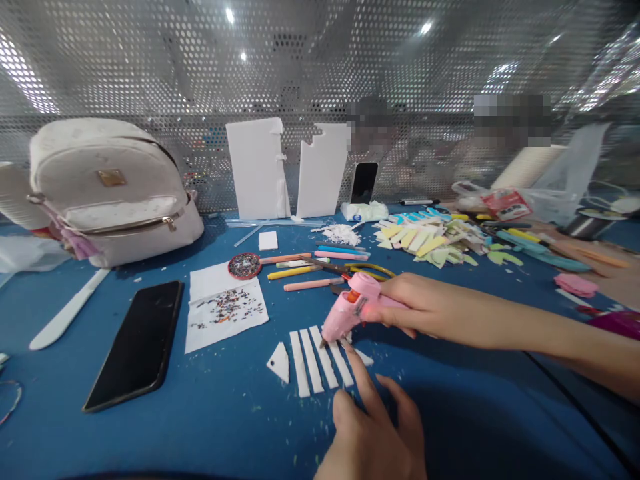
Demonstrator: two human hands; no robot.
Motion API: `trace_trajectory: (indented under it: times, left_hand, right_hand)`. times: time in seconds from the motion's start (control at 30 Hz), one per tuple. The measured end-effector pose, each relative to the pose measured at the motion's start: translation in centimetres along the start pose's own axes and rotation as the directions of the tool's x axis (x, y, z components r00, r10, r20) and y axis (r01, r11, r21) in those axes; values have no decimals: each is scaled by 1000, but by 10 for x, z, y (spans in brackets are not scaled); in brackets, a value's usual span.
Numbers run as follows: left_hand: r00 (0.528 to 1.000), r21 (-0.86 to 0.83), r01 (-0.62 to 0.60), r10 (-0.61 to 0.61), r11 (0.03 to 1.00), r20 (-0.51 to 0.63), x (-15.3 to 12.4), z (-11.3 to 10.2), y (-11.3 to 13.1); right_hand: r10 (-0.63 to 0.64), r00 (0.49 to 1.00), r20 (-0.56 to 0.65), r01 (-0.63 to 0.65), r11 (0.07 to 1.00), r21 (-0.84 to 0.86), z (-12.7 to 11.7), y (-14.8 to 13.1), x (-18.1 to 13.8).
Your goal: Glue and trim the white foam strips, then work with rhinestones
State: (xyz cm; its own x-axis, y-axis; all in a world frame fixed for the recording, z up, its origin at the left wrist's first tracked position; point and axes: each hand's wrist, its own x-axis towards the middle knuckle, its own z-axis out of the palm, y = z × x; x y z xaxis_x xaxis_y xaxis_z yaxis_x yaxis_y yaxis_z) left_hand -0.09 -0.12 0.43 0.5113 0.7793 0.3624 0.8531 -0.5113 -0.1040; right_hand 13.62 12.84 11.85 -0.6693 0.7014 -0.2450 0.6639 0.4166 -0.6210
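Observation:
My right hand (407, 303) is wrapped round a pink hot glue gun (344, 319), its nozzle tilted down to the white strips. Several narrow white strips (312, 360) lie side by side on the blue table, looking like foam or card. From below, my left hand (373, 427) reaches in with its index finger stretched to the rightmost strips near the nozzle; its other fingers are bent and apart. A pointed white piece (279, 363) with a dark dot lies left of the strips. Another white piece (364, 358) is partly hidden behind my left index finger.
Felt-tip pens (313, 284) and scissors lie behind the glue gun. On the left are a black phone (136, 347), a paper with beads (227, 313), a white plastic knife (70, 310) and a pale backpack (115, 193). Paper scraps (430, 240) are piled at right; a cord (575, 413) crosses the table.

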Motion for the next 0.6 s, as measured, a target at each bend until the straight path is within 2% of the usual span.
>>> trace_trajectory:
  times: [0.2,0.6]
  left_hand:
    - [1000,16,-5,4,1000,17,1,-6,-3]
    - [999,-4,7,-7,1000,31,0,0,0]
  right_hand:
    - [42,999,5,-42,999,5,1,3,-2]
    - [13,1000,-15,-13,1000,11,-1,0,-5]
